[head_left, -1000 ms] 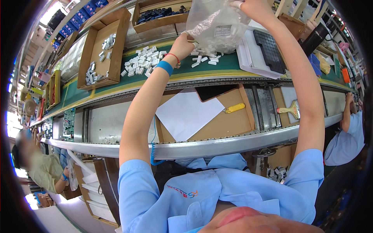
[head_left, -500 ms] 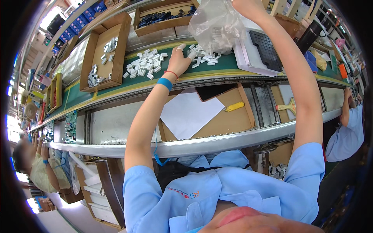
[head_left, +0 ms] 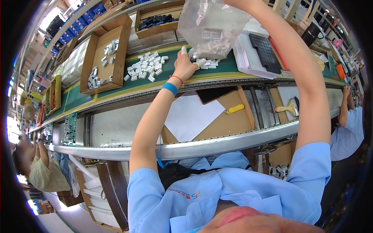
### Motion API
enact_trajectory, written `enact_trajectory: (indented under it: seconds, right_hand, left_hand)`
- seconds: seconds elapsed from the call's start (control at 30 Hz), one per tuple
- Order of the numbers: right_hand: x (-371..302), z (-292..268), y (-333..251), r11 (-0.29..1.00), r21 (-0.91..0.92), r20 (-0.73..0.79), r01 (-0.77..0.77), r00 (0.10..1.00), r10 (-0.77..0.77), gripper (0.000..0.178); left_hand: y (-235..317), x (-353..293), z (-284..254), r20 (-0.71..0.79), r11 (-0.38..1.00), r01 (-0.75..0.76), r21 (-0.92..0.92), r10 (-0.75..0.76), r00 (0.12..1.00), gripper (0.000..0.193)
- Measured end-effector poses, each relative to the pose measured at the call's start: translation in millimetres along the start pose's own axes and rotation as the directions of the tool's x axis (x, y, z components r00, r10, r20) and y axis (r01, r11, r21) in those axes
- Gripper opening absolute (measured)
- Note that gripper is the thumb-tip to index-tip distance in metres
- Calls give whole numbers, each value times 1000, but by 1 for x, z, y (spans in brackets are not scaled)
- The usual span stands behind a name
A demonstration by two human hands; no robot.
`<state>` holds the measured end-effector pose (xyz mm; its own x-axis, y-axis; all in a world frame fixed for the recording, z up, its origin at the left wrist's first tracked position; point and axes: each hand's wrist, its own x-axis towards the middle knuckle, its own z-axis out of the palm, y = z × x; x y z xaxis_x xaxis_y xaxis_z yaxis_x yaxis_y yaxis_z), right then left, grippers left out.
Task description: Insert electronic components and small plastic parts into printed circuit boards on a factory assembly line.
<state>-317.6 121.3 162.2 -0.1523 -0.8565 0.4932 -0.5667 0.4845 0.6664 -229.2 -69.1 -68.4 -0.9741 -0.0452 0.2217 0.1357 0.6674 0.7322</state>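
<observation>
My right hand, partly cut off by the top edge, grips the upper part of a clear plastic bag. The bag hangs with small whitish pieces bunched in its bottom, just above the green work surface. Beside it is my left hand, fingers apart, with white finger cots on thumb and forefinger and nothing visibly held. A loose pile of small white blocks lies to its left. More white blocks lie by its thumb, partly hidden under the bag.
A cardboard tray with some white blocks stands at left, and a box of dark parts behind. A white box with a black grid tray stands at right. Nearer are paper, a yellow-handled tool and a brush. Other people work at both sides.
My left hand has shifted right and slightly nearer, off the white pile's edge, and its fingers have spread. The bag has moved a little left and lower with my right hand.
</observation>
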Motion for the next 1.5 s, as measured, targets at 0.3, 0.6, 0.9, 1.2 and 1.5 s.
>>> enact_trajectory:
  seconds: [0.3,0.6,0.9,1.2,1.5]
  right_hand:
    - [-14,29,-26,921,356,112,-158,986,125,17]
    - [-118,80,-82,-611,616,780,-497,491,387,56]
    - [-86,96,-87,-345,806,570,-481,472,673,25]
    - [-48,71,-35,506,730,137,-460,823,551,22]
    - [-51,100,-10,838,454,56,-304,948,313,22]
  left_hand:
    - [-8,11,8,-40,994,-23,-109,19,999,78]
    - [-6,11,6,-67,981,11,-191,-24,997,67]
    - [-27,15,12,-54,957,33,-289,-51,997,53]
    - [-17,12,11,-246,982,7,-188,-54,968,91]
    - [-4,8,11,-148,999,0,-33,-5,989,106]
